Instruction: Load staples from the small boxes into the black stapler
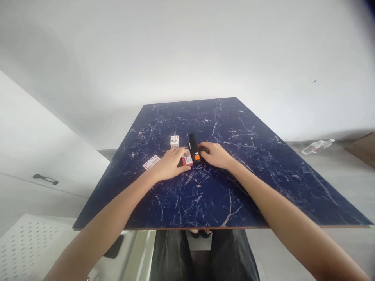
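A black stapler [192,143] with an orange patch at its near end lies on the dark blue marbled table [228,195]. Against its left side is a small red and white box [187,159]. My left hand [172,162] holds this box, thumb at the near edge and fingers over the far part. The curled fingers of my right hand [215,154] are at the stapler's right side; its far side hides part of the grip. Just beyond my left hand stands a small white box [174,141] with a dark picture. A white card or flat pack with red print [151,162] lies left of my left wrist.
The table's far edge is near a white wall [187,50]. On the floor to the right lie a clear plastic bottle [318,146] and a brown cardboard piece [363,149]. A white cabinet with a dark handle [46,179] and a perforated white seat [27,242] are at the left.
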`<state>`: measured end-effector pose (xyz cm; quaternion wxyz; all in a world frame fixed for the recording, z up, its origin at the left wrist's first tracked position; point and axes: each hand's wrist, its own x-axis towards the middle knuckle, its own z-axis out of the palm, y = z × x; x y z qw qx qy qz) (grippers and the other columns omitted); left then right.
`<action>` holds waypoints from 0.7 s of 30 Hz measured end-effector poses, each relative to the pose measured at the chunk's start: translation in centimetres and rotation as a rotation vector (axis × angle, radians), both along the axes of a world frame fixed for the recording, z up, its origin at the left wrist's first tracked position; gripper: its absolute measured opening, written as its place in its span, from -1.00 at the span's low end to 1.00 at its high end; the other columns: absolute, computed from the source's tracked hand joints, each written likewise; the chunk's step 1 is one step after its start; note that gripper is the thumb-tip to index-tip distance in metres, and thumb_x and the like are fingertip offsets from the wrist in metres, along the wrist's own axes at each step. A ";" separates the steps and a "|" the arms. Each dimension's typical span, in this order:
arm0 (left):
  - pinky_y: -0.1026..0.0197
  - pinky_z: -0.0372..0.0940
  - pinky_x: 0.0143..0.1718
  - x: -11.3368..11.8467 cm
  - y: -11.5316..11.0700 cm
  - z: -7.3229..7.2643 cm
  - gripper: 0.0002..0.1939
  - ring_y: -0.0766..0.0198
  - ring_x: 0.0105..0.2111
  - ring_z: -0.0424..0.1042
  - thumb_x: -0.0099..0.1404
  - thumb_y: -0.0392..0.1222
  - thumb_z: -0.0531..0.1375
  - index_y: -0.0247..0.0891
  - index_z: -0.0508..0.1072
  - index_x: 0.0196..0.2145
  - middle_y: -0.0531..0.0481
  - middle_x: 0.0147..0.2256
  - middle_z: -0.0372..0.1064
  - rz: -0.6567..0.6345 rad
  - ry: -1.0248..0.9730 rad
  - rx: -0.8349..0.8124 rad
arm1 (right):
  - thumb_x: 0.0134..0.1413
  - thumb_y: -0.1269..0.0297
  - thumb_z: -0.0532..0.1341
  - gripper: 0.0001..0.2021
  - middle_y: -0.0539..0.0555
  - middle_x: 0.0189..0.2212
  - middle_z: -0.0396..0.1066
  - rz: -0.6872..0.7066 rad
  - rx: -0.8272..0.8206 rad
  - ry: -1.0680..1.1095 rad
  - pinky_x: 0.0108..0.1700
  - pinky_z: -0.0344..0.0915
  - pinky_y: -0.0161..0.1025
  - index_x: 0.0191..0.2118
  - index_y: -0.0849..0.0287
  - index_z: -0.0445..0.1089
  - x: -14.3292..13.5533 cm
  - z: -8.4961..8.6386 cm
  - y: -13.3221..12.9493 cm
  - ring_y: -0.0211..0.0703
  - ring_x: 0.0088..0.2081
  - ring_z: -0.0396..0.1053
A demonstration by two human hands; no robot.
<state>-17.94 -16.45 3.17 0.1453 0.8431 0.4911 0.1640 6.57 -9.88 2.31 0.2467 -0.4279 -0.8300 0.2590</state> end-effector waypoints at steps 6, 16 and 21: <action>-0.29 0.17 0.23 0.4 0.2 -0.3 -0.52 -0.21 0.31 0.17 0.29 0.13 0.32 -0.13 0.38 0.05 -0.22 0.35 0.12 -0.049 -0.066 -0.020 | 0.07 0.46 0.12 -0.69 0.07 -0.21 0.58 0.024 -0.014 -0.040 -0.17 0.29 -0.29 -0.09 0.16 0.51 -0.2 0.4 -0.6 -0.17 -0.29 0.45; 0.11 0.40 -0.18 -10.5 -0.7 5.0 -0.22 0.00 -0.14 0.53 -0.14 0.10 0.48 -0.04 0.54 0.10 -0.13 0.08 0.44 0.203 0.057 -0.290 | 0.10 0.44 0.13 -0.75 0.09 -0.22 0.52 0.076 0.074 -0.109 -0.21 0.25 -0.28 -0.13 0.18 0.48 0.1 -0.1 -0.4 -0.16 -0.29 0.41; 0.14 0.38 -0.18 -10.6 -0.2 4.6 -0.13 0.03 -0.14 0.53 -0.17 0.06 0.49 0.01 0.49 0.16 -0.11 0.20 0.36 0.118 0.044 -0.356 | 0.11 0.46 0.11 -0.77 0.09 -0.25 0.48 0.086 0.104 -0.149 -0.23 0.22 -0.28 -0.15 0.19 0.45 0.2 0.3 -0.6 -0.16 -0.30 0.38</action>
